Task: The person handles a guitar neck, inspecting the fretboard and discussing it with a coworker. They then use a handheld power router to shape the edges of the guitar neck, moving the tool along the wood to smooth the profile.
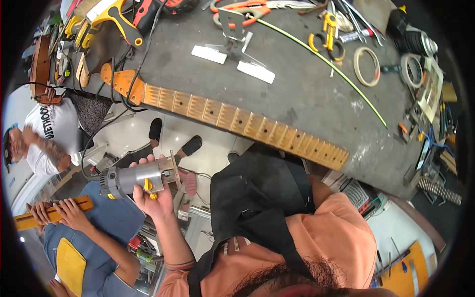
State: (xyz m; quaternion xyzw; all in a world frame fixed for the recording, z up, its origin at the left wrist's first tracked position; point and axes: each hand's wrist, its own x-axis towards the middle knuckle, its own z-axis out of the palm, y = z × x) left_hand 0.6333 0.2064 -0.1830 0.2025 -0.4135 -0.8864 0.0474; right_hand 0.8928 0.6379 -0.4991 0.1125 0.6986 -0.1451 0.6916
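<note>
My left hand [159, 200] grips a grey trim router [136, 177] by its body, off the left front of the bench. The router has a yellow lever and a clear base, and lies sideways in my grasp. My right forearm [320, 192] bends down beside my black apron; the right hand itself is hidden. A scalloped guitar neck [237, 121] lies along the bench's front edge, its orange headstock [118, 82] to the left. A black cable crosses the headstock and runs down toward the router.
On the grey bench [302, 94] sit a stand with white pads [255, 72], a green-yellow strip [321, 62], tape rolls [366, 67], scissors [326, 37] and pliers [242, 11]. At left, one person holds a wooden piece [54, 212]; another person [52, 128] is farther off.
</note>
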